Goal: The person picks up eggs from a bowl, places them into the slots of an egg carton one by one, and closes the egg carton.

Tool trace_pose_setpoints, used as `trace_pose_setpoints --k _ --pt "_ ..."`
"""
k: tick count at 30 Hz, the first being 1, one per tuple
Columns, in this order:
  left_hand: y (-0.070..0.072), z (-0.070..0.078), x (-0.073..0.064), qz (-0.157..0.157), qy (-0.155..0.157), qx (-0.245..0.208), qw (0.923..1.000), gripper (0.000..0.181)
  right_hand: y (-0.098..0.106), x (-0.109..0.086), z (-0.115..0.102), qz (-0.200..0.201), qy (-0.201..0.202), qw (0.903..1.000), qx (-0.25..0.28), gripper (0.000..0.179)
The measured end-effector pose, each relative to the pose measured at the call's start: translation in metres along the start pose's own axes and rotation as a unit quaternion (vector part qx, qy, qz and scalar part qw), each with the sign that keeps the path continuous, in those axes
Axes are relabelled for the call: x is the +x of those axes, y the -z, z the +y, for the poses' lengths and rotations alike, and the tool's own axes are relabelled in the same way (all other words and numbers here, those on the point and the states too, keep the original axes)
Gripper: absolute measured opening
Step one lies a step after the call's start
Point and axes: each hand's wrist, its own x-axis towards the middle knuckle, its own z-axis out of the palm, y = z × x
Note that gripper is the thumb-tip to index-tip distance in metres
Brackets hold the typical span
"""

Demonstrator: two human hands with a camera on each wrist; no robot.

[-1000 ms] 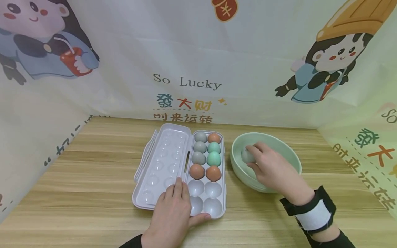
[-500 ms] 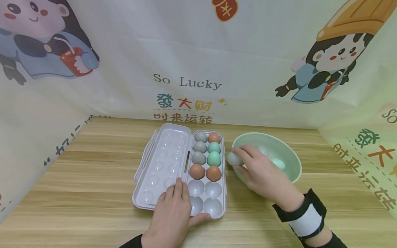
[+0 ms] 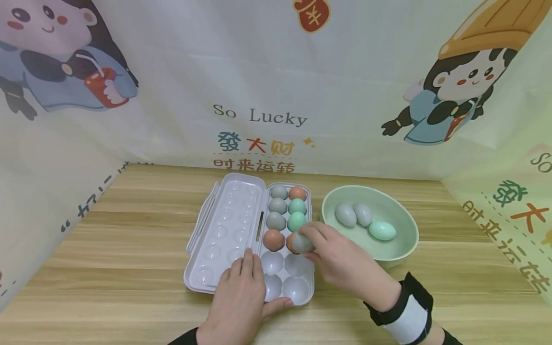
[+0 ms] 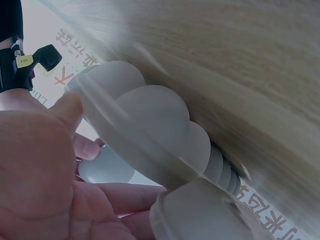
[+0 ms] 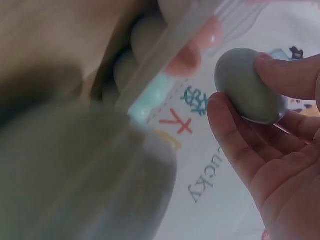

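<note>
My right hand [image 3: 345,256] pinches a grey egg [image 3: 303,243] between thumb and fingers over the egg carton [image 3: 311,282]. In the head view that egg overlaps an orange-brown egg [image 3: 291,242] seated in the carton. The right wrist view shows the held egg [image 5: 247,85] gripped by thumb and fingertips, above the carton's rim. With fingers extended, my left hand [image 3: 239,297] rests on the carton's near end, its thumb along the front edge. Grey, green and orange-brown eggs fill the far rows of cups; the near cups [image 3: 272,262] hold none.
A pale green bowl [image 3: 401,249] stands right of the carton with two grey eggs [image 3: 346,214] and a green egg [image 3: 382,231] inside. The carton's lid [image 3: 230,211] lies open on the left. A printed cloth [image 3: 258,72] hangs behind the wooden table [image 3: 108,268].
My right hand has lifted the grey egg out of the bowl and carried it left over the carton. The left hand has stayed in place.
</note>
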Motion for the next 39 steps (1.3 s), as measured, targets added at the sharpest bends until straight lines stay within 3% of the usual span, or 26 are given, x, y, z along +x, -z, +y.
trace_pose_setpoints --k 7,17,24,28,34,39 --pt "-0.001 0.0 -0.001 0.005 -0.001 0.0 1.0 0.101 -0.011 0.0 -0.009 -0.028 0.009 0.9995 -0.007 0.049" --pt "-0.002 0.0 -0.003 0.024 -0.002 0.002 0.9997 0.102 -0.021 -0.001 -0.016 -0.019 0.037 0.9992 -0.001 0.047" --pt "-0.002 0.001 -0.005 0.005 -0.004 0.004 1.0 0.101 -0.02 0.0 -0.019 -0.034 0.025 0.9991 -0.006 0.046" --pt "-0.003 0.0 -0.006 0.001 -0.004 0.003 1.0 0.101 -0.014 0.006 -0.02 -0.06 0.008 0.9981 -0.012 0.042" --pt "-0.003 -0.001 -0.005 0.026 -0.011 0.014 0.9995 0.102 -0.004 0.019 -0.019 -0.12 -0.007 0.9926 -0.017 0.041" --pt "-0.002 -0.001 -0.003 0.027 -0.015 0.026 0.9992 0.103 -0.002 0.029 -0.019 -0.157 -0.012 0.9875 -0.013 0.033"
